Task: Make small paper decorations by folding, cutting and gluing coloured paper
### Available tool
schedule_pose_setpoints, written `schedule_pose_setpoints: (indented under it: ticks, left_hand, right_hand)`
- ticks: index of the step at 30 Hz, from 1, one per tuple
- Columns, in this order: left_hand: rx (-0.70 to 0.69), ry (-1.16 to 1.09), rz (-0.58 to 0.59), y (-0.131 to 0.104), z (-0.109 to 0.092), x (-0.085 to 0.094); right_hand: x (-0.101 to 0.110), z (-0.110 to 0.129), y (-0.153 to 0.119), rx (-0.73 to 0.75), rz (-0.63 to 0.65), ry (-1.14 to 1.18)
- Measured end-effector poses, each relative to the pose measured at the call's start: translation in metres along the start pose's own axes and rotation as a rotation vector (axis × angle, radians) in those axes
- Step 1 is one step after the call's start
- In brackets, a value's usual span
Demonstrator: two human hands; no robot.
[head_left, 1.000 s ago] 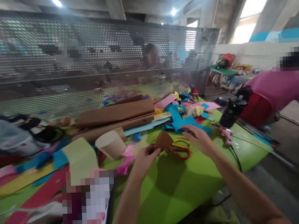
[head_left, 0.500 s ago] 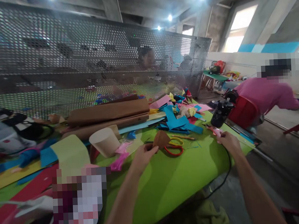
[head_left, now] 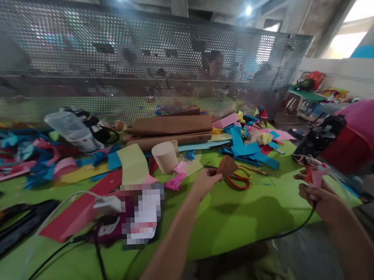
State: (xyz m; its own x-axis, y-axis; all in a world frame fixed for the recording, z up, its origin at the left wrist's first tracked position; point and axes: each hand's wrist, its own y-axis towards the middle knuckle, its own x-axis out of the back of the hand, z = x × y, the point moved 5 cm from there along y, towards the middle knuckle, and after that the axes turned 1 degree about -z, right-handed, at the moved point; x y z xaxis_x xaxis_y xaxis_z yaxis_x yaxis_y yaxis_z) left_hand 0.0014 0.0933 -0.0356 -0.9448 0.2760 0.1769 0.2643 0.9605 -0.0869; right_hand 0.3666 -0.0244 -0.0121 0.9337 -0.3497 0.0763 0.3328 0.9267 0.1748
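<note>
Head view: the left hand (head_left: 207, 180) narrows its fingers on the near edge of a brown piece (head_left: 227, 166), held just above the middle of the green desk (head_left: 222, 229).
Brown piece: small, plain, fan-like, with a curved edge; fingertips cover its lower left corner.
Pink tool: gripped in the right hand (head_left: 321, 198) at the desk's right end; its black cord (head_left: 290, 233) hangs along the desk's near edge. The pink tool (head_left: 317, 177) is blurred.
Scissors: red and yellow loops of the scissors (head_left: 240, 189) show just right of the brown piece, which overlaps them in view.
Behind: folded brown sheets (head_left: 170, 126), a cream roll (head_left: 165, 156) on its side, flat blue strips (head_left: 245, 149).
Left side: shiny, crumpled pink film (head_left: 175, 179); a curling pale yellow sheet (head_left: 132, 163).
Backdrop: a perforated metal screen (head_left: 159, 67).
</note>
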Motion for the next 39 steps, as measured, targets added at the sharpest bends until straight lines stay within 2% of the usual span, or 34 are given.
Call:
schedule_pose_setpoints:
  ticks: [3,6,14,19,24,29,35,39]
  left_hand:
    - [-0.016,-0.001,0.007,0.001,0.002,0.001]
    - [-0.038,-0.005,0.014,0.003,0.002,0.002]
    - [-0.020,0.123,-0.078,0.006,0.004,0.013]
    - [-0.002,0.146,-0.149,0.006,0.007,0.020]
    - [0.012,0.144,-0.166,0.003,0.002,0.021]
    - [0.021,0.091,-0.148,0.002,0.002,0.018]
    - [0.027,0.114,-0.132,0.000,0.004,0.015]
    - [0.027,0.125,-0.131,-0.001,0.003,0.014]
  right_hand:
    - [-0.028,-0.009,0.002,-0.156,0.107,0.201]
    - [-0.051,-0.016,0.004,-0.224,0.185,0.189]
    - [-0.111,-0.004,0.011,-0.083,0.476,-0.084]
    - [-0.135,-0.004,0.024,-0.048,0.557,-0.209]
    - [-0.143,-0.010,0.029,0.000,0.572,-0.236]
    - [-0.139,-0.018,0.019,-0.060,0.547,-0.188]
    - [-0.142,-0.014,0.015,0.001,0.592,-0.255]
    - [-0.142,-0.016,0.014,-0.026,0.576,-0.251]
